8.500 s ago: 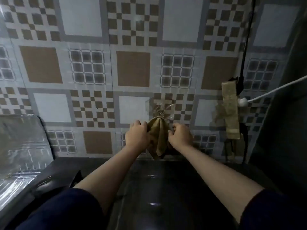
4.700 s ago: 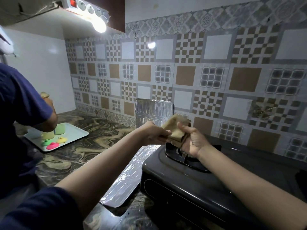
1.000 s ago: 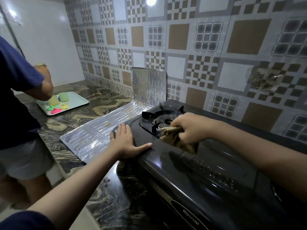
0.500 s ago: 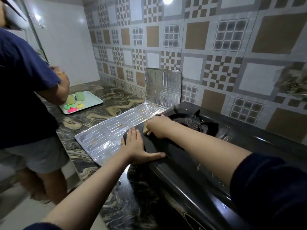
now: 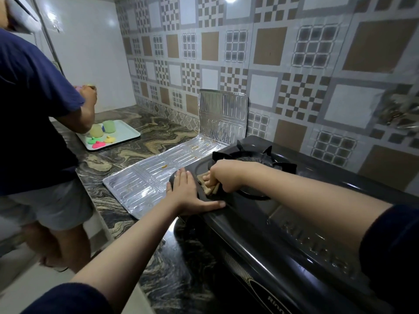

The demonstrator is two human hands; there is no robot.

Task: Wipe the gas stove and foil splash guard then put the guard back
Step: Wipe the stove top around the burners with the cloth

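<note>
A black gas stove (image 5: pixel 260 225) stands on the marble counter, its burner grate (image 5: pixel 267 156) at the back left. My right hand (image 5: pixel 223 176) is closed around a folded tan cloth (image 5: pixel 207 186) and presses it on the stove top just in front of the burner. My left hand (image 5: pixel 189 194) lies flat, fingers spread, on the stove's left front corner. The silver foil splash guard (image 5: pixel 158 175) lies unfolded on the counter left of the stove, with one panel (image 5: pixel 222 118) standing upright against the tiled wall. Brown spots mark the foil.
Another person in a dark blue shirt (image 5: pixel 29 123) stands at the left by the counter edge. A pale tray (image 5: pixel 127 134) with small coloured items sits at the counter's far end. The patterned tile wall (image 5: pixel 294 64) runs behind the stove.
Over the last second my right hand slid the cloth leftward from beside the burner to the stove's left front area. My left hand stayed flat on the corner. Earlier both hands held the cloth.
</note>
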